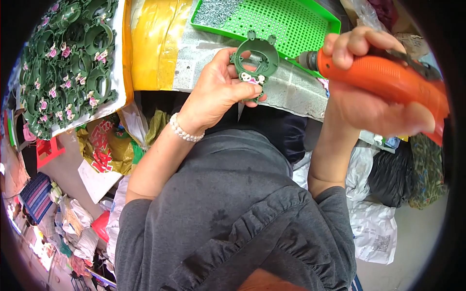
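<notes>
My left hand (pixel 224 83) pinches a dark green plastic ring-shaped part (pixel 272 63) by its lower end, where small white and pink flower pieces sit. Its round opening faces up toward me. My right hand (pixel 361 97) is wrapped round an orange electric screwdriver (pixel 383 77). The tool's dark tip points left, toward the ring, with a gap between them. Just beyond both hands lies a bright green perforated tray (pixel 286 24), with a heap of small silver screws (pixel 216 12) at its left end.
Many similar green parts with pink flowers (pixel 65 72) are piled on a white-edged board at the left. Yellow tape (pixel 160 43) covers part of the work surface. Plastic bags (pixel 104 145) lie below on the left, and a white parcel bag (pixel 374 230) with a black bag (pixel 391 177) on the right.
</notes>
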Demonstrator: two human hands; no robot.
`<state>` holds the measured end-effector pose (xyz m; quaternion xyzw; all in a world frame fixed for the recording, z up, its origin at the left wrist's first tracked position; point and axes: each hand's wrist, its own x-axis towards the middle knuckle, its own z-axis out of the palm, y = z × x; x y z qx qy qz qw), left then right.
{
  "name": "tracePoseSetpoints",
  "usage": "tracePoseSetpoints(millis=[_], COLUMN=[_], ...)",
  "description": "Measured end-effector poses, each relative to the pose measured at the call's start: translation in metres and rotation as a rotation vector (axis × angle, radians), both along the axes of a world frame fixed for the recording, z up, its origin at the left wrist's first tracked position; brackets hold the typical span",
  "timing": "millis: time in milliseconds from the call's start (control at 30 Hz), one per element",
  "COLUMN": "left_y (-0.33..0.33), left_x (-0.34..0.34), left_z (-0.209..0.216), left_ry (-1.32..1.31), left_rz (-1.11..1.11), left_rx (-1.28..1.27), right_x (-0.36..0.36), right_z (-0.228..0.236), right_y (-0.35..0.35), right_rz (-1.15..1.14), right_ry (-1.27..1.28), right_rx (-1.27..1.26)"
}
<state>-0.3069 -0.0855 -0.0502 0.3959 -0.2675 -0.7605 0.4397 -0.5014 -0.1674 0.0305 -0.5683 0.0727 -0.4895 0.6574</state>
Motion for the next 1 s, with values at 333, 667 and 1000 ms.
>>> tracePoseSetpoints(millis=[333, 667, 1000], left_y=[0.000, 0.001, 0.001], left_x=[-0.001, 0.001, -0.001], left_z=[0.001, 0.004, 0.003], left_ry=[-0.013, -0.009, -0.022], left_rz=[-0.006, -0.013, -0.006], left_rx=[-0.031, 0.002, -0.006], right_x=[0.015, 0.019, 0.023], right_z=[0.006, -0.013, -0.027], right_y=[0.032, 0.030, 0.033], right_rz=[-0.012, 0.048, -0.038], right_ry=[0.178, 0.027, -0.044], right_rx=[-0.126, -0.149, -0.065])
